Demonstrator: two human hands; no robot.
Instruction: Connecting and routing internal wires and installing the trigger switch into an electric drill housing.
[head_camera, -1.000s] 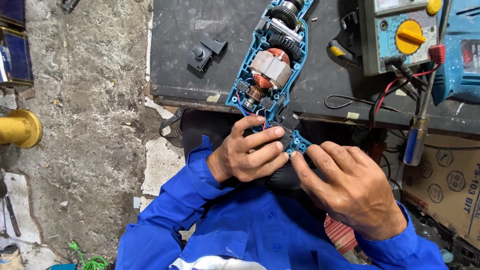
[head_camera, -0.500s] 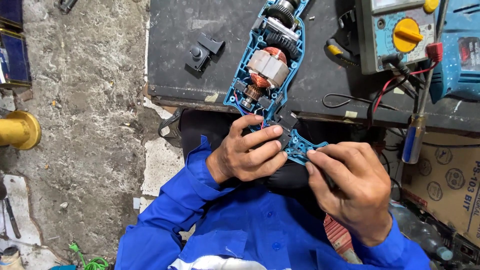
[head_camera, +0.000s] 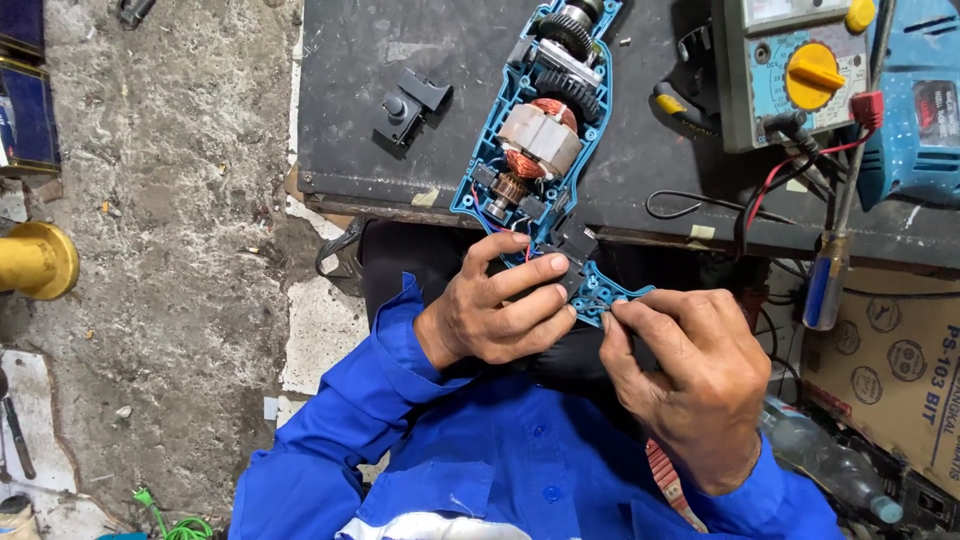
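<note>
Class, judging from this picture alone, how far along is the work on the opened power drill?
Done: the drill lies open, motor exposed. In hand: the left hand grips its handle end while the right hand pinches the blue edge. Left: the loose black switch part lies apart on the bench; no cover fitted.

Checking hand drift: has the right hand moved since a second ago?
Yes. The right hand has slid down the picture and right, away from the workbench edge; its fingertips now pinch the handle tip of the open blue drill housing.
</note>
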